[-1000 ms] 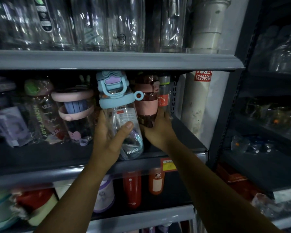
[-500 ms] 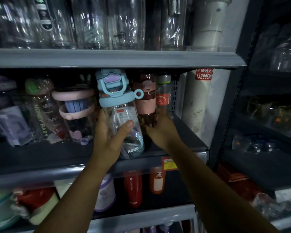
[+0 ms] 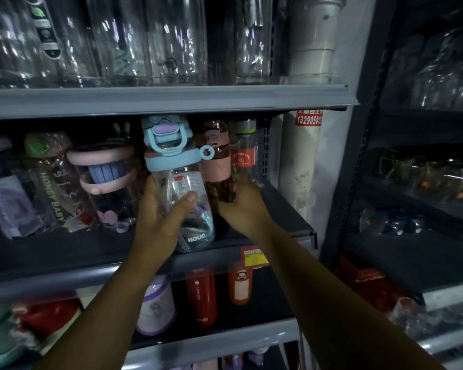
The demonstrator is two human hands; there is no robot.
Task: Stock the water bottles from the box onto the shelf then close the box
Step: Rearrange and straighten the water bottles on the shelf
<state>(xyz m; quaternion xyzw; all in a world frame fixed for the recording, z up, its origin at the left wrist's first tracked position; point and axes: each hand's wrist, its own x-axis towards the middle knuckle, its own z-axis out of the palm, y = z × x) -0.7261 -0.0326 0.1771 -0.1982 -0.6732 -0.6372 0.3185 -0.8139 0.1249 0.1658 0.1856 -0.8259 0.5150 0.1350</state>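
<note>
— Tipping is the main risk here, it would be judged. The blue-lidded bottle (image 3: 178,188) is held leaning, its base near the front lip of the middle shelf (image 3: 64,273), its lid close under the shelf above (image 3: 171,98). If it were let go before the base is set flat, it could be toppled forward off the edge.

— And the neighbours?

— A knock-on fall could be caused. The pink-banded bottle (image 3: 215,161) and the clear bottle with the red label (image 3: 244,156) are packed just beside it at the right end of the shelf; the pink-capped bottle (image 3: 104,174) stands on its other side. A hard push inward could send one of them over. The lid could also be caught on the upper shelf if the bottle were lifted.

— How is the left hand (image 3: 158,222) placed?

— It is wrapped around the lower body of the blue-lidded bottle, thumb laid across the front, fingers hidden behind. A firm, half-closed clasp is shown.

— The right hand (image 3: 245,206)?

— It is curled about the bases of the pink-banded and red-labelled bottles, apparently to press them aside. Whether one is truly gripped or both are only pushed cannot be told; the fingertips are hidden.

— The box?

— It is not seen, so closing it remains to be done.
</note>
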